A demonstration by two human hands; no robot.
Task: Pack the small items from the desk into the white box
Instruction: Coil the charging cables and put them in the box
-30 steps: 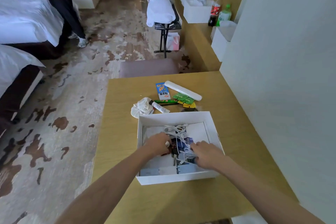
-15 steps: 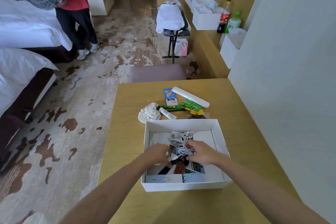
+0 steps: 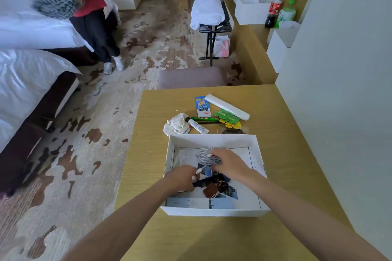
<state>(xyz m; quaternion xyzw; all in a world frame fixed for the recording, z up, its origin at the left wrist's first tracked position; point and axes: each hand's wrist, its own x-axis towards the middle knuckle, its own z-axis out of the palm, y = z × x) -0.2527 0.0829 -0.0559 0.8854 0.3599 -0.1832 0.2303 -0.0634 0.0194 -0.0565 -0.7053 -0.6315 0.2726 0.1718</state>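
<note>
The white box (image 3: 212, 139) sits open on the wooden desk (image 3: 286, 133) with printed sheets lining its floor. Both hands are inside it. My right hand (image 3: 230, 163) grips a bundle of white cable (image 3: 206, 155) near the box's far side. My left hand (image 3: 183, 178) is closed around a small dark item (image 3: 203, 182) by the left wall; a brown tag (image 3: 210, 190) lies beside it. Beyond the box lie a white cloth (image 3: 177, 126), a small white tube (image 3: 196, 125), a blue packet (image 3: 202, 106), a long white case (image 3: 227, 107), a green stick (image 3: 205, 119) and green and yellow sachets (image 3: 228, 117).
A white wall (image 3: 339, 91) runs along the desk's right side. A brown stool (image 3: 191, 78) stands behind the desk. Beds are at the left, and a person in a red shirt (image 3: 84, 6) stands by them. White boxes and bottles (image 3: 275, 6) sit on the far counter.
My right hand has lifted the cable bundle toward the box's far side. My left hand stayed by the left wall on the dark item. The camera tilted up slightly.
</note>
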